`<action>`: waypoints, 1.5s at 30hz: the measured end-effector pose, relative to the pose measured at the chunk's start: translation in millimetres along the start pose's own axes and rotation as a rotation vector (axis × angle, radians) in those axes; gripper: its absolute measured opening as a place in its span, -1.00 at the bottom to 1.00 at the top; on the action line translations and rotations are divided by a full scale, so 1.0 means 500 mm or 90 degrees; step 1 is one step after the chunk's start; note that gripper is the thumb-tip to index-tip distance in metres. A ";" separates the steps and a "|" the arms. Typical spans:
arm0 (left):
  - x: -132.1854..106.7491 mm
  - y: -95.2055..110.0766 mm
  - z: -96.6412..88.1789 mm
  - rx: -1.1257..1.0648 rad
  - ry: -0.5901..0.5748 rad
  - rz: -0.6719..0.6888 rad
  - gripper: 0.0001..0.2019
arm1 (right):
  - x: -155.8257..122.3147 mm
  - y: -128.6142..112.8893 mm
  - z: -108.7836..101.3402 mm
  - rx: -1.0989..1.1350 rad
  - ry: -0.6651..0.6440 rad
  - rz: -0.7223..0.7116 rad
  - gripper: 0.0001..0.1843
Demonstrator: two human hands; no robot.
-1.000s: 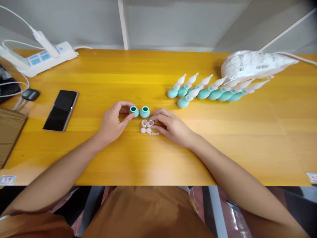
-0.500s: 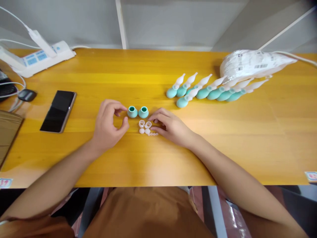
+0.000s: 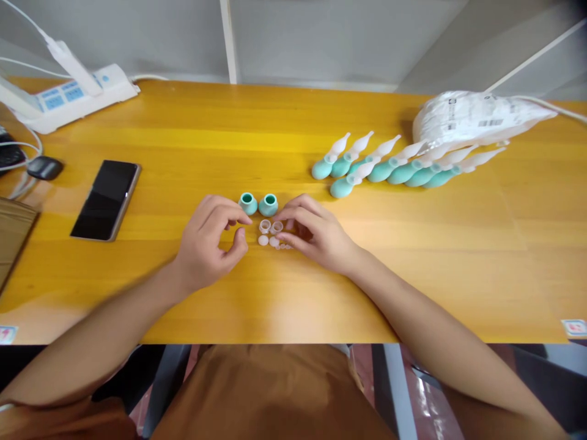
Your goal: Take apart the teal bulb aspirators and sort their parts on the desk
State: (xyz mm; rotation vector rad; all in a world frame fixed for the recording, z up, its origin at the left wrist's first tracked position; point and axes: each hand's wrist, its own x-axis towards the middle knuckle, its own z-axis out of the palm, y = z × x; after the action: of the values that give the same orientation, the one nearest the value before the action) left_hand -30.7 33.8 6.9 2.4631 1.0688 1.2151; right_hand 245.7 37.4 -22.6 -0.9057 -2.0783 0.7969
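Currently, from the head view, our left hand was half curled and free of any object, its thumb and finger parted just left of two clear rings. Our right hand had its fingertips beside the right ring; we could not tell whether they gripped it. Two open teal bulbs stood on the rings' far side, white discs on their near side, white-tipped teal bulbs farther right.

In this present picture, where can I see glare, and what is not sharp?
Head view: pale glare lies on the table, toward its front edge; head view: the small pale discs by the right hand look soft, their details unclear.
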 end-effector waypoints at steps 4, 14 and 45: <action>-0.001 0.001 0.000 -0.006 -0.007 0.009 -0.79 | 0.002 -0.002 0.004 0.000 -0.002 -0.008 -0.84; -0.001 -0.006 0.002 -0.006 -0.010 0.026 -0.82 | 0.003 -0.001 0.002 -0.024 0.002 -0.070 -0.76; -0.004 -0.021 0.021 -0.022 -0.114 0.066 -0.86 | 0.019 0.005 0.012 -0.119 -0.013 -0.170 -0.80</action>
State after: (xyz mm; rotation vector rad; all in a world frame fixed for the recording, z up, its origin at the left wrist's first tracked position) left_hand -29.2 41.5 -5.7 2.5723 0.8762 1.0060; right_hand 237.0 44.6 -24.2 -0.6980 -2.2589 0.4800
